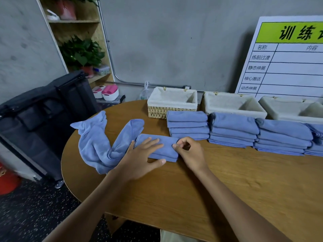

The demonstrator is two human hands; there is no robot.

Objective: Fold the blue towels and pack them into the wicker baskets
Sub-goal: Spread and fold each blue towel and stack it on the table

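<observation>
The left hand (pixel 141 158) lies flat, fingers spread, pressing on a folded blue terry towel (pixel 157 147) on the round brown wooden tabletop (pixel 227 180). The right hand (pixel 190 152), fingers curled, pinches that towel's right edge. Left of the left hand sprawl two unfolded blue towels (pixel 97 142). Beyond the right hand stand stacks of folded blue towels (pixel 234 130), and behind them three cloth-lined wicker baskets (pixel 172 103).
</observation>
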